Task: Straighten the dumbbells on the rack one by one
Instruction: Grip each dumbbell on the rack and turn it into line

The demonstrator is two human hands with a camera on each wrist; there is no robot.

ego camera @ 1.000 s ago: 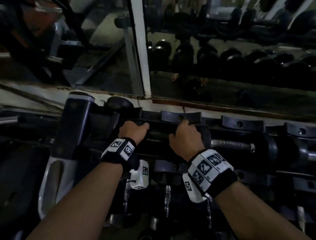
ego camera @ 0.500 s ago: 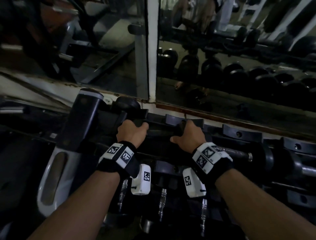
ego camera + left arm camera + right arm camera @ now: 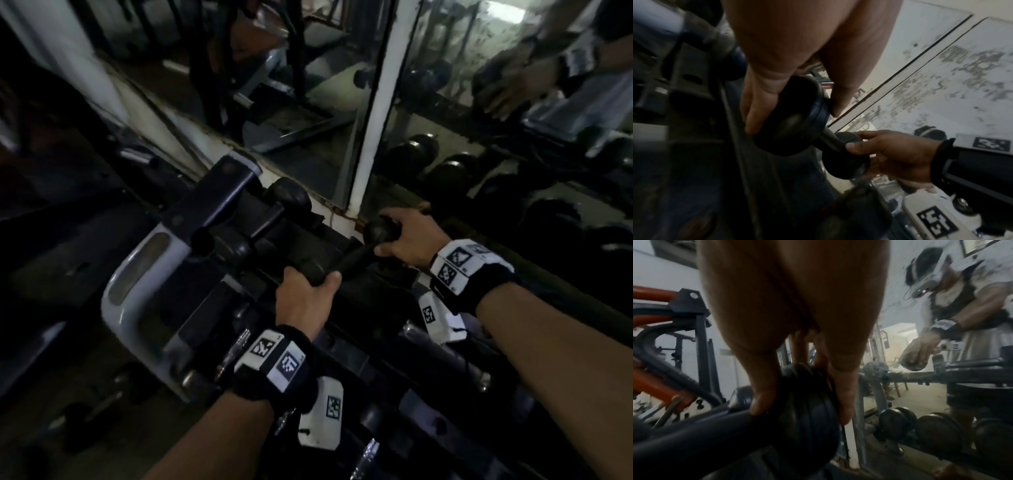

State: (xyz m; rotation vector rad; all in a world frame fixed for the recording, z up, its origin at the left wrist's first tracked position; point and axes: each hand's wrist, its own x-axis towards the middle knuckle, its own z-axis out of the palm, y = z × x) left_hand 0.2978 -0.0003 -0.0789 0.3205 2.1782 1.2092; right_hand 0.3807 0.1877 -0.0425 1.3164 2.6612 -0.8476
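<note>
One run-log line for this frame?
left hand: grips dumbbell near head | right hand: grips far head | dumbbell: angled over rack

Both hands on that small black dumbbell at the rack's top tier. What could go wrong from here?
1. Both grips sit on the rounded heads, not the handle: left hand on the near head, right hand on the far one. The dumbbell could slip or roll out.
2. The far head is close to the mirror; a push could possibly knock the glass.
3. Fingers wrapped under the near head could get pinched against the rack when it is set down.
</note>
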